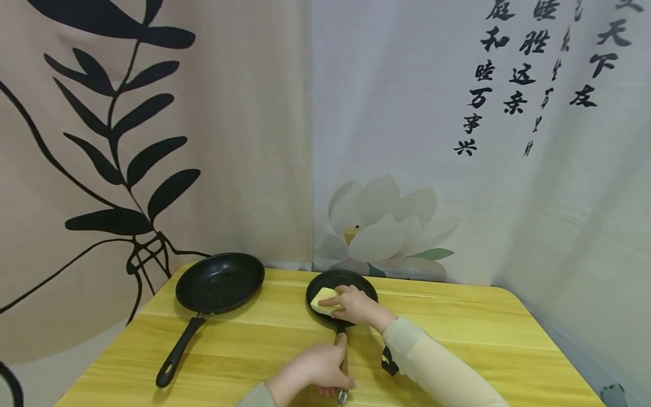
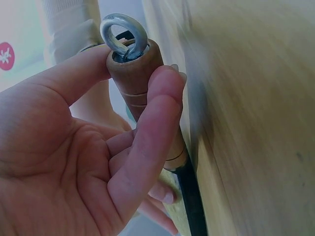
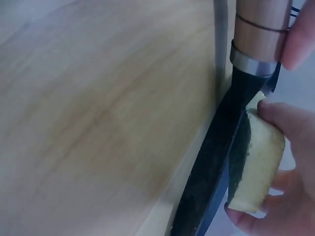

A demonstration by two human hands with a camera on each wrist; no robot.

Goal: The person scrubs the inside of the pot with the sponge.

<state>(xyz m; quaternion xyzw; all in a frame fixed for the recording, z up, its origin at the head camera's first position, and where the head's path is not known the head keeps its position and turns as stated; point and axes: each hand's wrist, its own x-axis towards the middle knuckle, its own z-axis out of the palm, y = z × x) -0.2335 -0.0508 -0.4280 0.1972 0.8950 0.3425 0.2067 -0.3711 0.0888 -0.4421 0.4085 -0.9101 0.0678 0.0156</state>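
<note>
A small black frying pan (image 1: pixel 330 279) with a wooden handle (image 2: pixel 134 81) is on the table. My left hand (image 1: pixel 321 366) holds that handle, thumb and fingers around it near the metal hanging ring (image 2: pixel 124 35). In the pan is a pale yellow sponge (image 1: pixel 324 301); the right wrist view shows its dark scouring side (image 3: pixel 239 155) facing the pan. My right hand (image 1: pixel 356 307) pinches the sponge between thumb and fingers. Whether the sponge presses on the pan's bottom is hard to tell.
A larger black frying pan (image 1: pixel 221 282) lies at the left, its black handle (image 1: pixel 180 350) pointing to the front. Partly hidden by my right sleeve, a small black object (image 1: pixel 389 362) lies on the wooden table (image 1: pixel 483 322). A printed curtain (image 1: pixel 254 141) hangs behind.
</note>
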